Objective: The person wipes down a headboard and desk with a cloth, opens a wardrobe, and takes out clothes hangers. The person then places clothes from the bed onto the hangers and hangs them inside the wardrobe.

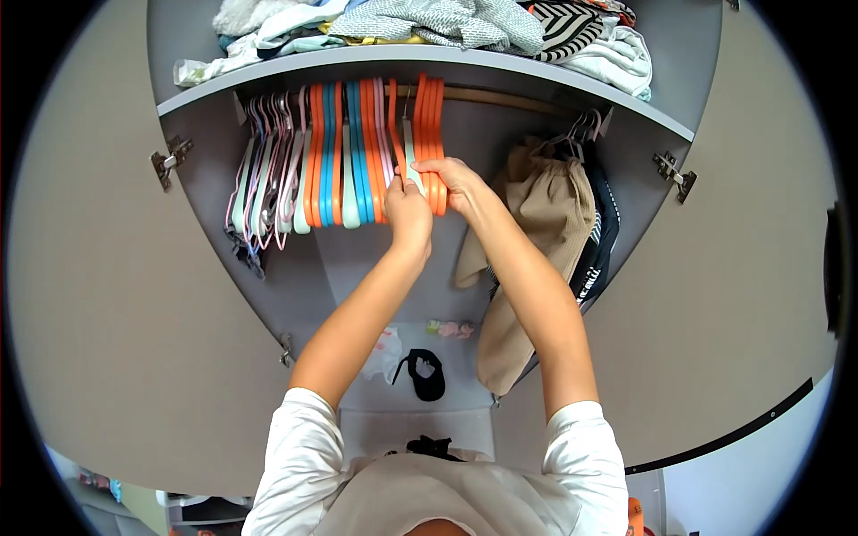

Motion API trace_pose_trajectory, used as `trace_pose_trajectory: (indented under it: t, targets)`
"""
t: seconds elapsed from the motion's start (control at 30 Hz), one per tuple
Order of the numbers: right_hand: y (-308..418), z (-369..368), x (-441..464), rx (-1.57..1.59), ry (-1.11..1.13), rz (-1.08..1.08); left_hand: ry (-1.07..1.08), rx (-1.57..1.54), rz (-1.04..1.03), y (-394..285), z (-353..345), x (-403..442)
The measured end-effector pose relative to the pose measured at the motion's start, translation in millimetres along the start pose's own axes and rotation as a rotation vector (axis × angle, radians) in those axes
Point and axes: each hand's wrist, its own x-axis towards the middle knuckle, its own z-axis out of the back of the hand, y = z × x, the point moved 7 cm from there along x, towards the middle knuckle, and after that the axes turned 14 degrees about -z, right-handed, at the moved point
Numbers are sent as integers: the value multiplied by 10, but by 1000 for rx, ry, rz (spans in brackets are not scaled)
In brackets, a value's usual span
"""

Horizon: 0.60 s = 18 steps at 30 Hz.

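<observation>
Many hangers hang from the wooden rod point(500, 96) in the open wardrobe: thin pink and white ones at the left, then orange, blue point(360, 170) and pale green ones, with an orange group point(431, 116) at the right end. My left hand point(408, 210) has its fingers closed at the lower part of the hangers, by an orange one point(394, 125). Just right of it, my right hand point(456, 181) reaches across the orange group, its fingers closed around a pale green hanger point(408, 147). My fingers partly hide the hangers' lower ends.
Brown clothing point(545, 201) and dark garments point(603, 228) hang at the right. Folded clothes point(438, 22) lie on the upper shelf point(393, 55). A black cap point(427, 375) and a white bag point(384, 353) are at the wardrobe bottom. Open doors point(98, 268) stand on both sides.
</observation>
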Motion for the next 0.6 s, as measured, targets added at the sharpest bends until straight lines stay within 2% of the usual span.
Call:
trace_pose_trajectory:
  t: [0.07, 0.13, 0.27, 0.47, 0.53, 0.6]
  targets:
    - [3, 6, -11, -11, -26, 4, 40, 28, 69, -33, -19, -43]
    - [6, 6, -20, -9, 34, -3, -47, -106, 92, -81, -36, -111]
    - [111, 24, -127, -45, 21, 55, -12, -120, 47, -90, -80, -93]
    - [93, 102, -299, -66, 75, 66, 74, -160, 91, 25, -119, -202]
    - [114, 135, -258, -73, 102, 59, 119, -117, -28, -2, -152, -189]
    - [170, 152, -222, -63, 98, 70, 140, -133, 7, -48, -195, -129]
